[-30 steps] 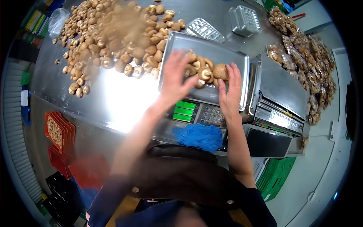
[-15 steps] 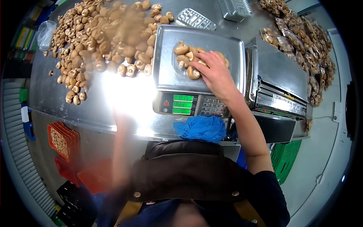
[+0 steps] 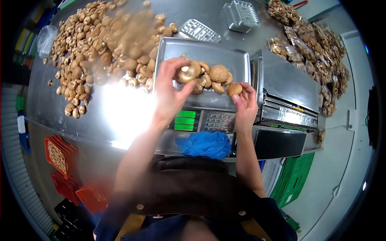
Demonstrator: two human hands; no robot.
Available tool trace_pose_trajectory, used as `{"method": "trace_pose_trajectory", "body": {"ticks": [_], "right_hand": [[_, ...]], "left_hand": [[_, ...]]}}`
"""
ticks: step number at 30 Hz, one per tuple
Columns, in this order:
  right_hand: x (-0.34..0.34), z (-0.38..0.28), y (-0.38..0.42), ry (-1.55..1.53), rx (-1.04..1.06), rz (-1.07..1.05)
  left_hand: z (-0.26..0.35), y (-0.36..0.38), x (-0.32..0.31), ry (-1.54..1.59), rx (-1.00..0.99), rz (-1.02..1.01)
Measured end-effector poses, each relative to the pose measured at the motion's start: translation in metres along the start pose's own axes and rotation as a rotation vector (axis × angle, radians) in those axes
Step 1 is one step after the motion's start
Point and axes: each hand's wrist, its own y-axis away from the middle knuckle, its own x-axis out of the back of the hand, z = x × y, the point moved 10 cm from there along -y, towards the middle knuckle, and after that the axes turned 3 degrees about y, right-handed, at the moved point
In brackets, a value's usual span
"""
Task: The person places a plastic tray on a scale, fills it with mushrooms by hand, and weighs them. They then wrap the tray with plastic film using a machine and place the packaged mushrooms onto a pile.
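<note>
Over the left side of the steel scale pan (image 3: 201,46), my left hand (image 3: 171,86) has thumb and fingers curled round a large brown mushroom (image 3: 188,73). My right hand (image 3: 246,105) pinches a smaller mushroom (image 3: 234,88) at the pan's right front edge. Between the hands, several mushrooms (image 3: 219,73) lie in a clear tray on the pan, whose rim is mostly hidden. Below the pan, the scale's green display (image 3: 185,120) is lit, its digits unreadable, beside a keypad (image 3: 217,120).
A big heap of loose mushrooms (image 3: 76,60) covers the table's left. Clear plastic trays (image 3: 241,17) sit at the back. A wrapping machine (image 3: 289,84) adjoins the scale, with bagged mushrooms (image 3: 309,48) beyond. A crumpled blue plastic item (image 3: 205,144) lies in front. Red crates (image 3: 64,184) stand lower left.
My left hand has come from the blurred left side onto the pan and taken a large mushroom. My right hand has moved from above the mushrooms to the pan's right front, holding one.
</note>
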Motion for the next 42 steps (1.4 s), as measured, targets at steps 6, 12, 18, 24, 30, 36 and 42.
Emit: {"method": "trace_pose_trajectory", "body": {"ticks": [6,12,18,24,30,36,42], "right_hand": [[0.023,0.019,0.017,-0.038,-0.083,0.025],[0.018,0.017,0.027,-0.023,-0.093,-0.036],[-0.008,0.025,0.040,-0.060,-0.129,-0.127],[-0.025,0.020,0.045,0.002,-0.134,-0.176],[-0.022,0.019,0.057,0.042,-0.155,-0.176],[-0.055,-0.028,0.070,0.536,0.280,-0.284],[-0.082,-0.008,0.088,0.654,0.276,-0.509]], "left_hand": [[0.023,-0.004,-0.054,-0.597,-0.267,-0.227],[-0.002,0.008,-0.072,-0.486,-0.168,-0.331],[-0.011,0.015,-0.055,-0.328,-0.136,-0.290],[0.009,0.011,-0.077,-0.521,-0.336,-0.368],[0.000,0.035,-0.074,-0.601,-0.296,-0.411],[-0.018,0.080,-0.025,0.275,0.422,-0.320],[-0.103,0.157,0.066,0.171,0.806,-0.112]]}}
